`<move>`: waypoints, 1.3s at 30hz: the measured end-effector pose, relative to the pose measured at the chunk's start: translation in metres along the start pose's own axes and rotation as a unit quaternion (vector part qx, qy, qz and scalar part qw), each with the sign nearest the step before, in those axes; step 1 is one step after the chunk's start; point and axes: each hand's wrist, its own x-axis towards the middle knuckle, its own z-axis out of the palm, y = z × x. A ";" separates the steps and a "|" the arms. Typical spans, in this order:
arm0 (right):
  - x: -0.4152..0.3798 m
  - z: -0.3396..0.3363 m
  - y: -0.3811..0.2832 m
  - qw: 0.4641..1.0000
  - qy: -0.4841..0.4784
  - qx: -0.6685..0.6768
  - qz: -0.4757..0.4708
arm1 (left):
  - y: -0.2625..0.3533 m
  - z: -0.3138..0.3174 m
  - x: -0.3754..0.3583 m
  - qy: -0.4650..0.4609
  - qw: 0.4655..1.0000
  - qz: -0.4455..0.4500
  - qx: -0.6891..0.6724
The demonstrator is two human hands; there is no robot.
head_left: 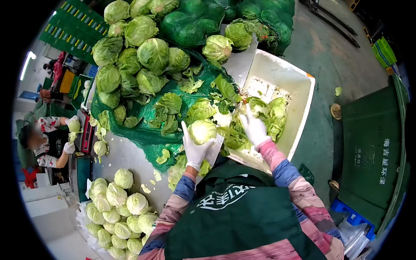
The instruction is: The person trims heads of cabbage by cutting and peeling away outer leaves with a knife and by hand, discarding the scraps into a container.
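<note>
From where I stand, the worker has a pale cabbage (202,131) up in the left hand (197,149), which is cupped round its near side, thumb on one flank and forefinger up the other, just above the edge of the metal table (130,154). The gloved right hand (253,128) is over the near part of the white foam box (307,93), thumb and forefinger apart, beside a heap of loose outer leaves (276,119); I can't tell whether the tucked fingers have hold of a leaf. By my reading, this is the stripping step: the head in hand looks smooth and light, with coarse green leaves lying around it on the green netting (147,130) and in the box. The next move, as I judge it, calls for a steady left grip, since a round, bare head could roll out of the glove, and a right hand free of scraps, with room above the leaf heap. Beyond the netting sits a pile of darker, leafier cabbages (153,56), with bulging mesh sacks (190,21) behind. Towards the worker's left lies a stack of paler, cleaner heads (117,216). Farther off on that side, a co-worker (54,141) in a dark apron has both gloved hands near other greens.
</note>
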 end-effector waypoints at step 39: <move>-0.015 0.012 -0.035 0.987 -0.014 0.084 -0.133 | -0.024 -0.003 -0.008 -0.041 0.999 -0.026 -0.020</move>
